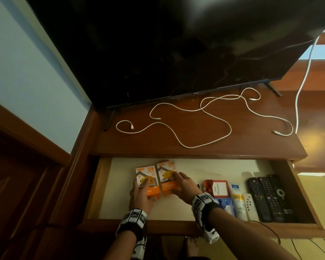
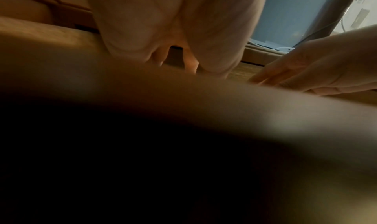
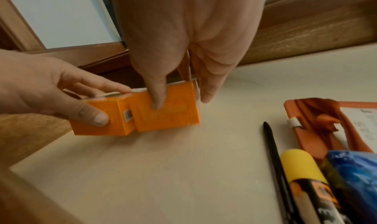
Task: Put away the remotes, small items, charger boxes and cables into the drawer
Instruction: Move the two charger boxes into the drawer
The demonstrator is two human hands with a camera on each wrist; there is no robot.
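Two orange charger boxes lie side by side at the left of the open drawer [image 1: 105, 186]. My left hand [image 1: 140, 193] grips the left box [image 1: 152, 192], thumb on its near end. My right hand [image 1: 185, 184] holds the right box [image 1: 165, 178], thumb on its near end and fingers over the top and far side. The right wrist view shows both boxes [image 3: 114, 127] [image 3: 173, 119] touching on the drawer floor, with my left hand [image 3: 40, 85] and right hand [image 3: 183, 34] on them. White cables [image 1: 204, 144] sprawl on the cabinet top. The left wrist view is mostly dark and blurred.
At the drawer's right lie black remotes [image 1: 270, 197], a small white remote [image 1: 250, 205], a tube [image 1: 239, 203], a blue pack [image 1: 226, 204] and a red card holder [image 1: 220, 188]. A TV [image 1: 158, 44] stands behind the cables. Another white cable [image 1: 304, 81] hangs at right.
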